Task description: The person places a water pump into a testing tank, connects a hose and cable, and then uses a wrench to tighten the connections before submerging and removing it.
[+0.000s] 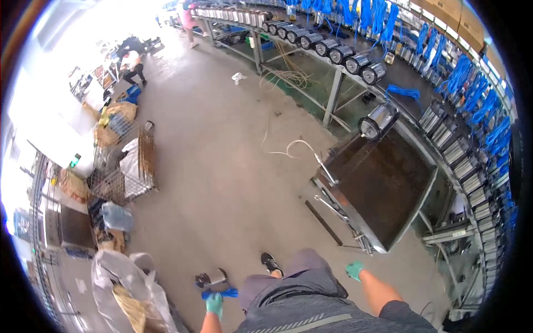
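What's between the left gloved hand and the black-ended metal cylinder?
Head view: a blue cable bundle, between the left gloved hand and that cylinder.

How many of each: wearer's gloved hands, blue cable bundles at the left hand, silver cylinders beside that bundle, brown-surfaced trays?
Green-gloved hands: 2 (left hand, right hand)
Blue cable bundle: 1
Silver cylinder: 1
Brown-surfaced tray: 1
Total: 5

left hand (214, 304) green-gloved, fingers closed; right hand (354, 270) green-gloved, elbow bent outward, finger pose unclear.
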Motion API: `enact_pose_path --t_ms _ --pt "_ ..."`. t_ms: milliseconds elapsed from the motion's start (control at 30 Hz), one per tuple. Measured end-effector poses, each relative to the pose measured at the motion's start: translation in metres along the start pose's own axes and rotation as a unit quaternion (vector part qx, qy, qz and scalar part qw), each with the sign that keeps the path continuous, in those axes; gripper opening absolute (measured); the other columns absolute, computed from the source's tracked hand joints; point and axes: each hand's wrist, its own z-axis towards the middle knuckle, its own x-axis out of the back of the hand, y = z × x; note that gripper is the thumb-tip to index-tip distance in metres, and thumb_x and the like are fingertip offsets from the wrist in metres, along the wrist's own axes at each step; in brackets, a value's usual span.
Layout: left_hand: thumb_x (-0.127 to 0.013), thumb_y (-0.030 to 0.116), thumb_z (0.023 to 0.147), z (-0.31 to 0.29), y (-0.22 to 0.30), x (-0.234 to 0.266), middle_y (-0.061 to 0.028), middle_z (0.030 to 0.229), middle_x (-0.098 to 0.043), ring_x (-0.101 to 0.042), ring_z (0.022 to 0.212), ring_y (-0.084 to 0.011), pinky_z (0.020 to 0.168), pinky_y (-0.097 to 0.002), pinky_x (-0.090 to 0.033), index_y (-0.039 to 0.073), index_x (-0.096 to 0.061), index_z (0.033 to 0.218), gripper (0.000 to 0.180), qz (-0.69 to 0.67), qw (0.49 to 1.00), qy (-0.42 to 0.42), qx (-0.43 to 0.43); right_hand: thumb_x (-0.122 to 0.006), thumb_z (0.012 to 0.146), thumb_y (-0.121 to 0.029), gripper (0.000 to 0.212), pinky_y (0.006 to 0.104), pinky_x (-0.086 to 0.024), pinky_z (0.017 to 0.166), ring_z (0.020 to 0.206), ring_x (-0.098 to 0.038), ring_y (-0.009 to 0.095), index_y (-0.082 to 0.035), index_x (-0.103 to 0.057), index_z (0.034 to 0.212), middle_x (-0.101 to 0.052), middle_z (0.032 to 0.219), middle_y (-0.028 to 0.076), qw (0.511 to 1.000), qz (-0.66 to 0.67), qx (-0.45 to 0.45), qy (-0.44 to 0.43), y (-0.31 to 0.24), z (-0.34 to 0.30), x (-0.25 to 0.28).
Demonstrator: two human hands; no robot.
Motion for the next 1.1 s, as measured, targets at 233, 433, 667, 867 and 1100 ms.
enact_pose_path --t_ms 233,433,667,867,1100 --pt "-0.062 0.026 0.097 0.297 0.249 0.020 -0.0038 0.089 -0.070 -0.061 0.071 -0.0129 0.064 -0.0295 -0.049 0.005 -0.069 0.105 0.024 -0.047 0.994 -0.032 -0.093 -0.056 0.098 -0.022 0.024 0.0412 -0.054 0.058 0.068 -0.067 0.026 -0.001 -0.068 0.103 -0.070 0.089 0.012 0.932 0.250 -0.243 -0.095 -0.112 0.011 -0.017" --pt "-0.062 0.030 0.096 0.426 0.318 -0.002 -0.0089 0.082 -0.071 -0.062 0.074 -0.0161 0.063 -0.0365 -0.048 0.002 -0.069 0.097 0.029 0.280 0.956 -0.076 -0.049 -0.053 0.099 -0.022 0.024 0.0394 -0.053 0.057 0.067 -0.066 0.024 -0.004 -0.068 0.097 -0.070 0.085 0.009 0.924 0.259 -0.247 -0.134 -0.257 0.114 -0.008" --pt "-0.057 0.031 0.096 0.513 0.441 -0.077 -0.0085 0.085 -0.065 -0.060 0.074 -0.0208 0.067 -0.0397 -0.047 0.005 -0.068 0.095 0.028 0.380 0.861 -0.332 -0.053 -0.056 0.094 -0.024 0.026 0.0368 -0.054 0.066 0.071 -0.067 0.021 -0.003 -0.071 0.091 -0.071 0.085 0.008 0.946 0.295 -0.135 0.003 -0.412 0.188 0.072" --pt "-0.056 0.035 0.098 0.705 0.572 -0.184 -0.0115 0.096 -0.067 -0.062 0.084 -0.0224 0.077 -0.0393 -0.048 0.004 -0.068 0.104 0.034 0.399 0.808 -0.424 -0.086 -0.052 0.093 -0.029 0.031 0.0416 -0.055 0.085 0.101 -0.070 0.028 -0.010 -0.073 0.107 -0.073 0.110 0.013 0.995 0.031 -0.084 0.038 -0.503 0.196 0.072" --pt "-0.055 0.039 0.101 1.003 0.802 -0.341 -0.0151 0.107 -0.070 -0.064 0.095 -0.0243 0.089 -0.0388 -0.048 0.002 -0.069 0.113 0.042 0.194 0.882 -0.425 0.052 -0.051 0.099 -0.032 0.029 0.0362 -0.056 0.073 0.083 -0.071 0.022 -0.010 -0.069 0.104 -0.073 0.095 0.007 0.687 0.614 -0.381 0.071 -0.656 0.169 0.087"
